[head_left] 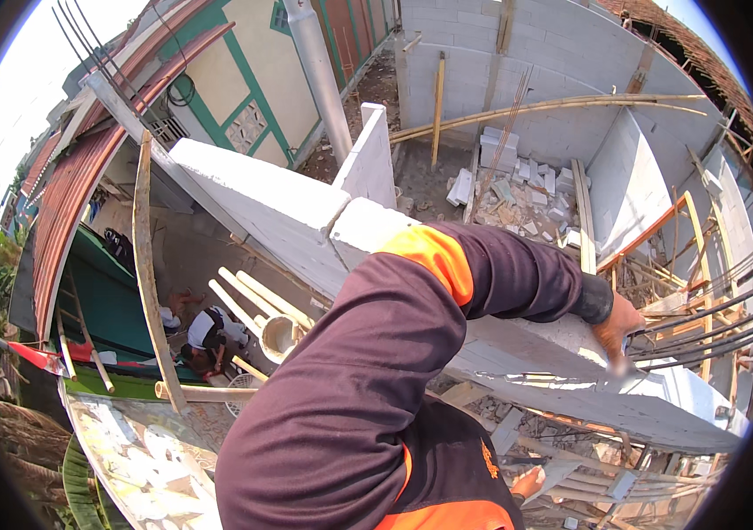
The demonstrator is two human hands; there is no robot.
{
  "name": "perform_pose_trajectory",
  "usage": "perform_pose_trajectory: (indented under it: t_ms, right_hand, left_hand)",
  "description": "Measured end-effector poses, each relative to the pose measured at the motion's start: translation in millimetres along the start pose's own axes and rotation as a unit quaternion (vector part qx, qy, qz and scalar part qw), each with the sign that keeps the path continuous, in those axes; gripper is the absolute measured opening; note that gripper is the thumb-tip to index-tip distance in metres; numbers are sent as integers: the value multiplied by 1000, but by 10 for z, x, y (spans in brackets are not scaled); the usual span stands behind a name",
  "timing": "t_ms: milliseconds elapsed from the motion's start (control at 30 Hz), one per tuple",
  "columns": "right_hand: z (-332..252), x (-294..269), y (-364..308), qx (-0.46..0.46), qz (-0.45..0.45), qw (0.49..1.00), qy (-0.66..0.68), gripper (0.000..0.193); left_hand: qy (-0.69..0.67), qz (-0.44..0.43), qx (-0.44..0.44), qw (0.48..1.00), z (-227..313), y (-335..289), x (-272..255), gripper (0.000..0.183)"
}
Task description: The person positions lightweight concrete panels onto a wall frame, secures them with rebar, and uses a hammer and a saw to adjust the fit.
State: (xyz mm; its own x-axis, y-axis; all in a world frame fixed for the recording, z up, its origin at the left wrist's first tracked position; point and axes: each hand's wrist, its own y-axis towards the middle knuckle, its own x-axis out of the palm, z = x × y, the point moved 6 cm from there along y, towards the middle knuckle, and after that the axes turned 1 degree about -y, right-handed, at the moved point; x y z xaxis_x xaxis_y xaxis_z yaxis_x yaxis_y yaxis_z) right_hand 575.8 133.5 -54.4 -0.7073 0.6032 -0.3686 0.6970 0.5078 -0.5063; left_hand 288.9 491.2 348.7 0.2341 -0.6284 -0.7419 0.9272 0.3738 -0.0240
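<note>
My left arm, in a dark sleeve with an orange band, bends across the middle of the view. At its end my left hand (615, 332) is at the top of a light grey block wall (562, 389). Its fingers point down and look bunched together; their tips are blurred, and whatever they hold cannot be made out. Thin dark rods or cables (703, 327) run just beyond the hand. A small patch of skin (528, 482) shows beside my shirt at the bottom, perhaps my right hand, with its fingers not readable.
Another block wall (262, 190) meets this one behind my elbow. Broken blocks (535, 190) lie in the room beyond. Bamboo poles (553, 106) cross the far wall. Down on the left, a person (213, 336) bends near a bucket (279, 337). Scaffold poles (588, 486) lie below right.
</note>
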Motion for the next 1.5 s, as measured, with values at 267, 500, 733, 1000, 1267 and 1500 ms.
perform_pose_trajectory:
  t_ms: [267, 500, 733, 1000, 1267, 1500]
  right_hand:
    - [-3948, -247, -1164, -513, 218, 824, 103, 53]
    - [-5075, 350, -1712, -662, 112, 736, 84, 63]
    - [-5138, 678, -1476, -591, -5, 800, 101, 81]
    - [-5140, 682, -1350, -551, -54, 825, 113, 89]
    - [-5140, 753, -1416, -575, -63, 810, 97, 94]
    - [-5136, 756, -1598, -561, -27, 819, 118, 83]
  left_hand:
    - [12, 33, 8, 999, -147, 233, 112, 101]
    - [-23, 13, 32, 999, -319, 530, 279, 116]
    - [-23, -3, 45, 999, -309, 657, 332, 120]
    - [-8, 18, 39, 999, -276, 640, 299, 113]
    - [-20, 23, 54, 998, -329, 634, 312, 107]
    - [-31, -6, 54, 998, -154, 480, 293, 101]
